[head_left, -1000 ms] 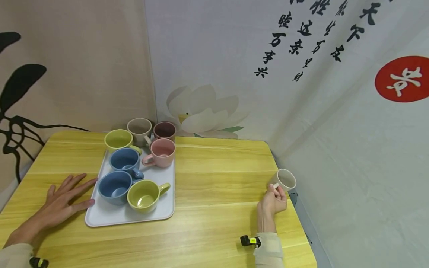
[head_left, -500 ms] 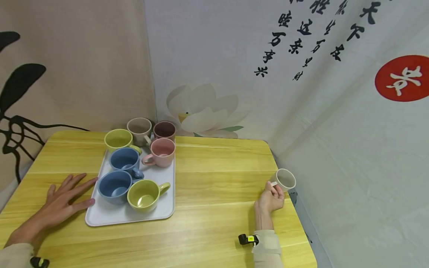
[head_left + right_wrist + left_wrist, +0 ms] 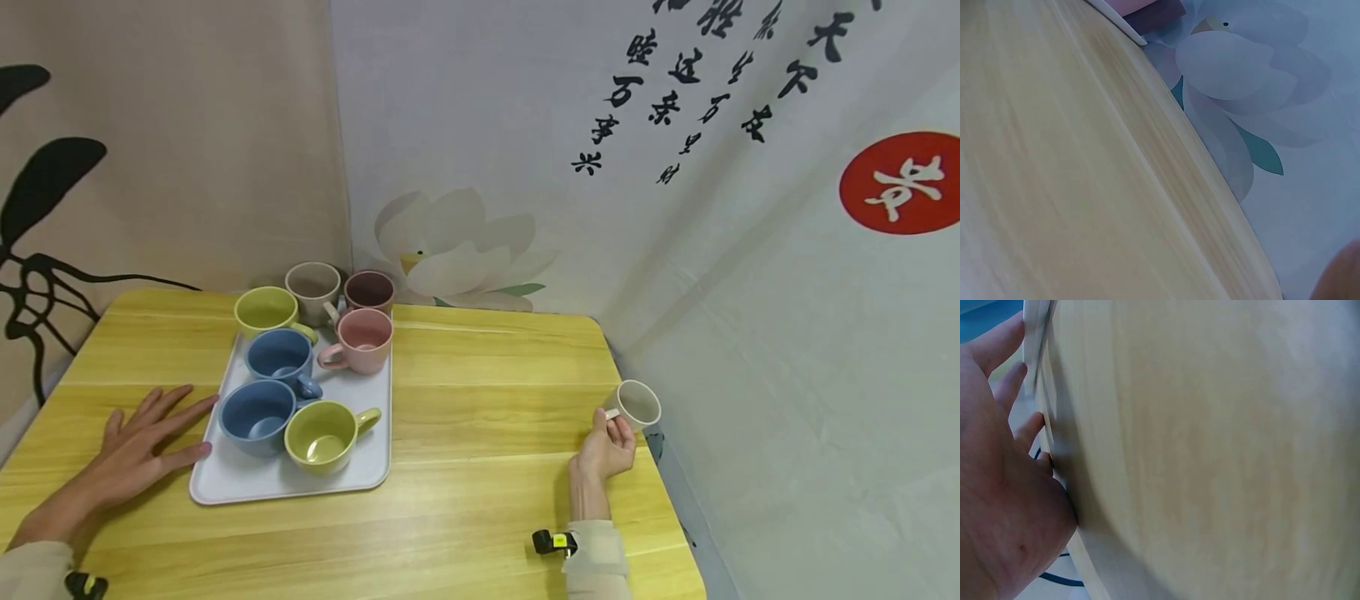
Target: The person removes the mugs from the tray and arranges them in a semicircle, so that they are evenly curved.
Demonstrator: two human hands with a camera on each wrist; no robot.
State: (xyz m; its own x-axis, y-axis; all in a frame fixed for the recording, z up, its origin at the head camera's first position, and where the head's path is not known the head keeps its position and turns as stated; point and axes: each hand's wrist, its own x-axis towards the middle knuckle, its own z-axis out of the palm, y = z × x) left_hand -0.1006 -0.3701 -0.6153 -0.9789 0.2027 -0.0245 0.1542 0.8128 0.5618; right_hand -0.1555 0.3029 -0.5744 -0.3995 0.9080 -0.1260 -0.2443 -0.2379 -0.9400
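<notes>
At the table's right edge my right hand pinches the handle of a whitish cup, which stands upright. In the right wrist view only a blurred bit of that hand shows, and the cup is out of sight. My left hand lies with fingers spread on the table, its fingertips touching the left rim of a white tray. The left wrist view shows the same hand against the tray's side. On the tray stand two blue cups, two yellow-green cups and a pink cup.
A greyish cup and a dark maroon cup stand at the tray's far end, by the wall cloth. Wooden tabletop lies between the tray and my right hand. Another cloth hangs along the table's right side.
Over the last second my right hand has shifted slightly left, still holding the whitish cup's handle. The cup has barely moved. My left hand and the tray stay where they were.
</notes>
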